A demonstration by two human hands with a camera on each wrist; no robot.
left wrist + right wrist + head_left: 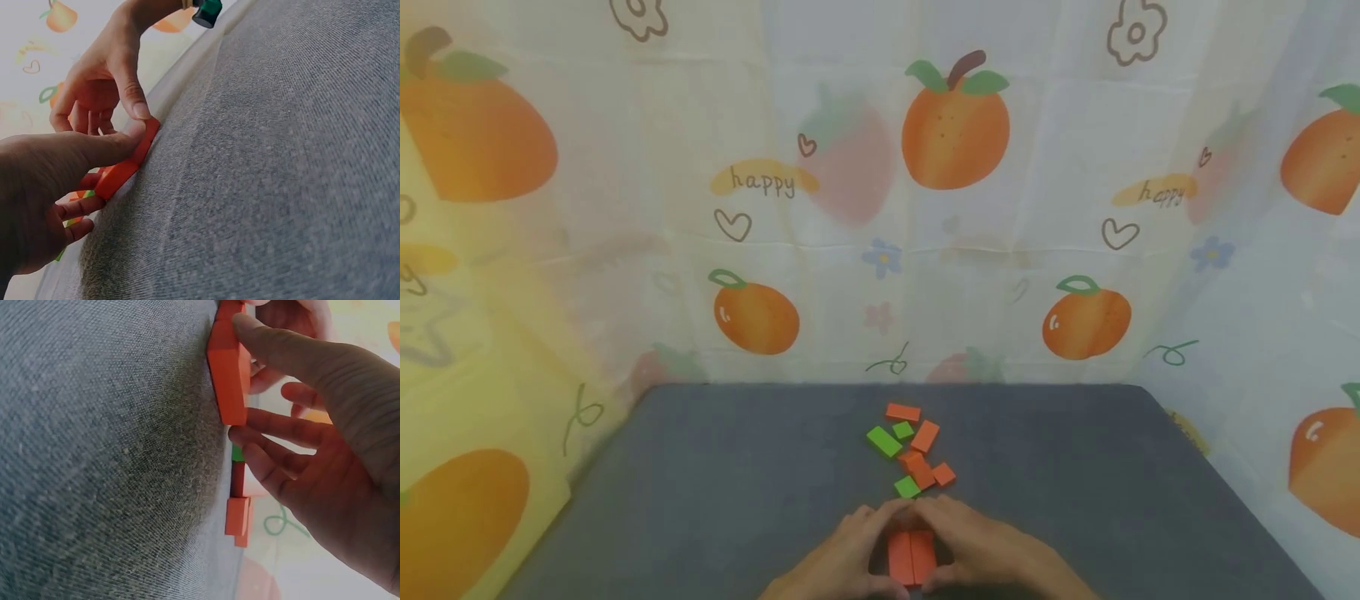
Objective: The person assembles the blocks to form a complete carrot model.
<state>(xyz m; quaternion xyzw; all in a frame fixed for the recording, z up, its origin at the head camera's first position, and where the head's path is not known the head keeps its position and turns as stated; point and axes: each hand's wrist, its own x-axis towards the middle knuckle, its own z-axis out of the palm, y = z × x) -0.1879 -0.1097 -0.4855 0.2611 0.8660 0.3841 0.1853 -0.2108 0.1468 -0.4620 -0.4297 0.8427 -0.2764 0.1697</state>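
Two orange-red rectangular blocks lie side by side on the dark table, the left block against the right block. My left hand curves round the left one, thumb at the near end and fingers toward the far end. Mirroring it, my right hand holds the right block between thumb and fingers. In the left wrist view, both thumbs nearly meet over the blocks. Some fingertips are hidden behind the blocks and the hands.
Beyond the hands lie several loose blocks: a long green block, small green pieces, orange bars and a small orange block. The grey table ends at a fruit-printed curtain.
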